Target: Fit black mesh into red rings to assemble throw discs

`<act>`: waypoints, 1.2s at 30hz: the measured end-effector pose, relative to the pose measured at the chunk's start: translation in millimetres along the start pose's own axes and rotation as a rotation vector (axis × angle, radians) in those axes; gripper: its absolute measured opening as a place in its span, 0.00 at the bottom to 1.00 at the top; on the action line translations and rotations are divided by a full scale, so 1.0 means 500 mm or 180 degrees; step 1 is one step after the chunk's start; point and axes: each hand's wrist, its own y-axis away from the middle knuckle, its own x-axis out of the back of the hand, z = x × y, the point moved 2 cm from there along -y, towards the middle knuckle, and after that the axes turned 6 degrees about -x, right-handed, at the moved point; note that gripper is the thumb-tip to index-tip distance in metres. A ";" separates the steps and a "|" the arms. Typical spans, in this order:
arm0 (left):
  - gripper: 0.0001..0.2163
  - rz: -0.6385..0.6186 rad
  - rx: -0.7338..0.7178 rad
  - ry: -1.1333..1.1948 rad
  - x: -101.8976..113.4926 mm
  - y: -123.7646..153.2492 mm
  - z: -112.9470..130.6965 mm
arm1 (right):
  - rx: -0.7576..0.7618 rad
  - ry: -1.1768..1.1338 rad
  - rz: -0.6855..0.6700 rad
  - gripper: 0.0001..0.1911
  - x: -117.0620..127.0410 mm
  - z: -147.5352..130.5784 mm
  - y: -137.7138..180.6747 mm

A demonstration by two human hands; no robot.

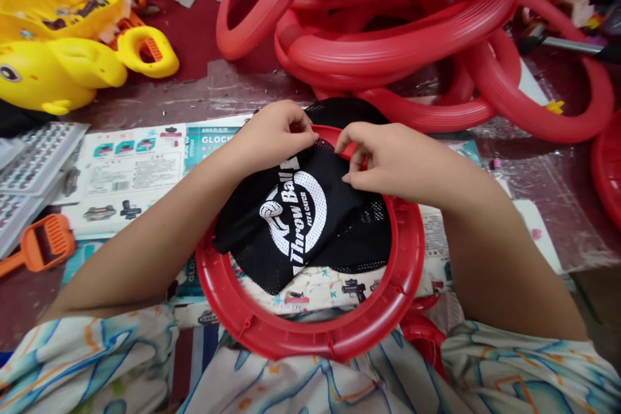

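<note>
Your left hand (276, 132): fingertips pinching the upper edge of the black "Throw Ball" mesh fabric (348, 207). Your right hand (383, 156): fingers curled beside thumb, at the same fabric; whether gripping, cannot tell. Fabric: draped across the red plastic ring (281, 336), over printed cardboard (130, 171). Beyond: red ribbed hoops (402, 45), piled. Far left: orange scoop (36, 246).

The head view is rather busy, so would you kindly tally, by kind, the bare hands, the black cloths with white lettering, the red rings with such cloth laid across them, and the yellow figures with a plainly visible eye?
Hands: 2 (left hand, right hand)
Lettered black cloth: 1
Red ring: 1
Yellow figure: 1
Total: 5
</note>
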 end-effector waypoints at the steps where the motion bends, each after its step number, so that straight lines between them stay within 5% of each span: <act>1: 0.06 0.0077 -0.0028 -0.0060 0.001 -0.001 -0.001 | 0.0043 0.0049 -0.0037 0.16 -0.003 -0.002 0.000; 8: 0.05 -0.0089 0.0208 0.0139 0.006 -0.001 -0.002 | 0.0082 -0.0010 -0.0245 0.10 -0.007 -0.012 -0.002; 14: 0.06 0.0041 0.0320 0.0022 0.023 0.013 -0.001 | -0.0123 -0.1789 0.0279 0.05 0.004 0.004 -0.012; 19: 0.06 0.0171 0.0562 -0.0129 0.032 0.022 0.005 | -0.0220 -0.2753 0.0061 0.11 -0.008 0.005 -0.019; 25: 0.06 0.0367 0.0856 -0.0666 0.047 0.043 0.021 | -0.0518 -0.1793 -0.0177 0.19 -0.011 -0.008 -0.010; 31: 0.08 -0.0320 0.1029 -0.0746 0.050 0.074 0.022 | -0.0184 -0.0777 0.0293 0.20 -0.012 -0.022 0.001; 33: 0.08 -0.0420 0.0928 -0.0821 0.050 0.074 0.018 | -0.0060 -0.0738 0.0330 0.19 -0.016 -0.023 0.000; 36: 0.08 -0.0064 0.0317 -0.0722 0.043 0.058 0.014 | 0.0066 -0.0717 0.0547 0.12 -0.024 -0.019 -0.007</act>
